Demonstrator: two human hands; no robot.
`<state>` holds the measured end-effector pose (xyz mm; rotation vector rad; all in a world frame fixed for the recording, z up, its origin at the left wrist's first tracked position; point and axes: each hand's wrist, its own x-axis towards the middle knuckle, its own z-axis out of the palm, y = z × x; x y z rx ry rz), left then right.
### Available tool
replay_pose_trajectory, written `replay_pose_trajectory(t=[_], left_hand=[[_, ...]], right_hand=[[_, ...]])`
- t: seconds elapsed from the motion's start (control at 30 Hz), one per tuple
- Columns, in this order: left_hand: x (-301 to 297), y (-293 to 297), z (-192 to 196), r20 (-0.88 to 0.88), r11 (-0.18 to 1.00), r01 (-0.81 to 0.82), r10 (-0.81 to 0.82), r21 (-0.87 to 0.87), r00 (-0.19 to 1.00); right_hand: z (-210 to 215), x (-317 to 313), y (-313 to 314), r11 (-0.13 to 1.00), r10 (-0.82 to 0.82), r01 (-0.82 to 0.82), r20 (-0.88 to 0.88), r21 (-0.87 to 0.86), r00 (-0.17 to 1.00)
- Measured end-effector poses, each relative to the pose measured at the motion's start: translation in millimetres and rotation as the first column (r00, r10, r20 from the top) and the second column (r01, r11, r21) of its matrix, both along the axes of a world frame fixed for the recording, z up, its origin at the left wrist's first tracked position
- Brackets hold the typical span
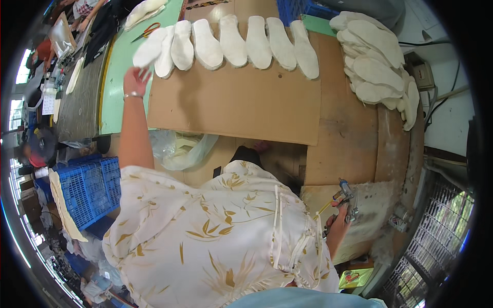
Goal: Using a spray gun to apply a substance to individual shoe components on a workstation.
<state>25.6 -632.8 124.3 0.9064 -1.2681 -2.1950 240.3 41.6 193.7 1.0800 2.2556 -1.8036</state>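
Off-white insoles lie on plain brown cardboard, beside a pale green strip of bench. The blouse is cream with golden-tan leaf sprays; the crate is blue, and the scissors look red-handled, perhaps orange.

Worn wooden surface bearing a brown cardboard sheet, with a row of white insoles on it; further insoles piled at the right edge.
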Motion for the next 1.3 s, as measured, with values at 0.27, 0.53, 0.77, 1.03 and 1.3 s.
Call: replay_pose_trajectory(t=[0.27, 0.53, 0.77, 1.03, 1.3], left_hand=[[110, 7, -120, 0.406, 0.998, -0.065, 0.049, 0.025, 0.913], [121, 28, -142, 0.541, 0.983, -0.174, 0.115, 0.058, 0.833], [143, 73, -160, 0.427, 0.815, -0.278, 0.519, -0.509, 0.74], [-70, 351, -89, 0.277, 0.376, 0.546, -0.57, -0.749, 0.773], [-290, 572, -79, 0.682, -0.037, 0.801, -0.548, -0.598, 0.484]], right_hand=[[1, 6, -6, 0.999, 0.032, -0.032, 0.02, 0.022, 0.999], [3, 23, -6, 0.999, 0.013, -0.013, 0.005, 0.039, 1.0], [3, 59, 10, 0.996, -0.086, 0.087, -0.049, 0.016, 0.995], [0, 70, 33, 0.968, -0.25, 0.25, -0.034, 0.004, 0.968], [-4, 76, 27, 0.846, -0.534, 0.532, -0.097, -0.043, 0.84]])
